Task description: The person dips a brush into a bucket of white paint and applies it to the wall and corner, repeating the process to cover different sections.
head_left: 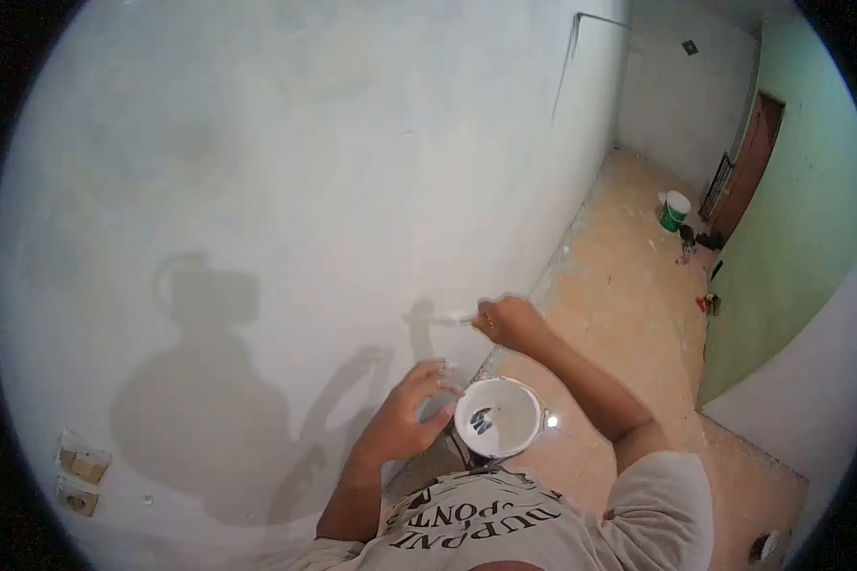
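Note:
My right hand (507,322) is closed around the handle of a paintbrush (454,318), whose pale bristle end points left at the whitish wall (352,171). Whether the bristles touch the wall is hard to tell. Below it, my left hand (417,414) is beside the left rim of a white bucket (524,428), fingers apart and slightly curved, holding nothing. Inside the bucket, dark marks or a small reflection show at the bottom.
An orange-tan floor (609,285) runs along the wall's base to the far room. A green bucket with a white top (675,211) stands there near a brown door (754,162). Two open socket boxes (83,463) are at lower left.

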A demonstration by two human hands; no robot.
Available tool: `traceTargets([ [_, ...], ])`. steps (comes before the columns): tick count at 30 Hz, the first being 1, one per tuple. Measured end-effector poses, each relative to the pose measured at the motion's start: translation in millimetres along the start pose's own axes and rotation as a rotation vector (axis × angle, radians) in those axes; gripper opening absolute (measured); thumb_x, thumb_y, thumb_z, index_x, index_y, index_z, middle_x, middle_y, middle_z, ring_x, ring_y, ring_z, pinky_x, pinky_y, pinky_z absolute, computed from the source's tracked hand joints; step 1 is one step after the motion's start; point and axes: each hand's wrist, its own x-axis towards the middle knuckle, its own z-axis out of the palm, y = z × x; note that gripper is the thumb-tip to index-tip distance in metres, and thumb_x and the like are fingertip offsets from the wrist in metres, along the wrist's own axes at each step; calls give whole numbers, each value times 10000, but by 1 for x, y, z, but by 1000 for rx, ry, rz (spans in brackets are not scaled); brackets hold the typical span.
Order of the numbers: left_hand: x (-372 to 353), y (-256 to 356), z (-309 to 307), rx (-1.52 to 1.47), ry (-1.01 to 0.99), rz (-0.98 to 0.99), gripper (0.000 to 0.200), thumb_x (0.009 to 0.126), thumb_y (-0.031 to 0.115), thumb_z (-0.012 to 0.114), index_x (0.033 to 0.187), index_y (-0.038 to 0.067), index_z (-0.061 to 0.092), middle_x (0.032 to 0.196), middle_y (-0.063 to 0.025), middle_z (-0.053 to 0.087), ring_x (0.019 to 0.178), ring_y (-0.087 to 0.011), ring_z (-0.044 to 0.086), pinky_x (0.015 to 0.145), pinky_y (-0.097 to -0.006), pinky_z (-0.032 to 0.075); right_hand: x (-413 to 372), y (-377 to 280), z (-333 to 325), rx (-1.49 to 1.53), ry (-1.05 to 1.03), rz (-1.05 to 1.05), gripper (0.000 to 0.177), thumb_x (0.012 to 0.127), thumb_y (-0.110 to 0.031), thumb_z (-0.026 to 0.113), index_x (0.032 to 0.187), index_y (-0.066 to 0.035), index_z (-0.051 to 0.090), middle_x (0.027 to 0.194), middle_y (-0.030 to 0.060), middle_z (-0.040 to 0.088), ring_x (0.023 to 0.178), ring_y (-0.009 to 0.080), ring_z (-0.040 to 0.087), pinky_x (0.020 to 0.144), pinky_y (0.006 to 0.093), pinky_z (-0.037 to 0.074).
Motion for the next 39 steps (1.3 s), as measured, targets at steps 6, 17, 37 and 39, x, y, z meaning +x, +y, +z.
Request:
traceTargets([
  [6,-77,-127,76,-331,-215,-655,242,953,149,661,1176,57,654,1292,-93,602,1198,-238,575,1006,-412,484,-179,47,141,538,-235,564,272,814,-215,778,895,38,721,721,188,688,614,258,664,583,392,517],
  [17,-73,-108,121,-51,-278,-882,215,959,161,625,1119,19,638,1128,-138,638,1110,-272,614,938,-388,502,-279,43,214,1318,-555,1296,86,853,-17,616,872,49,667,675,73,596,537,144,541,485,288,432],
  [37,-61,-98,149,31,-256,-1005,246,958,120,593,1181,23,625,1189,-153,619,1155,-308,606,992,-384,460,-247,79,446,1686,-177,1920,97,978,-125,512,971,-29,507,743,137,543,534,186,487,404,280,343],
  [39,-66,-105,144,1,-219,-1051,243,959,129,597,1181,34,625,1201,-158,617,1147,-305,606,987,-370,461,-247,89,472,1763,-111,1958,91,970,-109,488,942,-24,509,739,129,537,548,187,496,402,288,350],
])
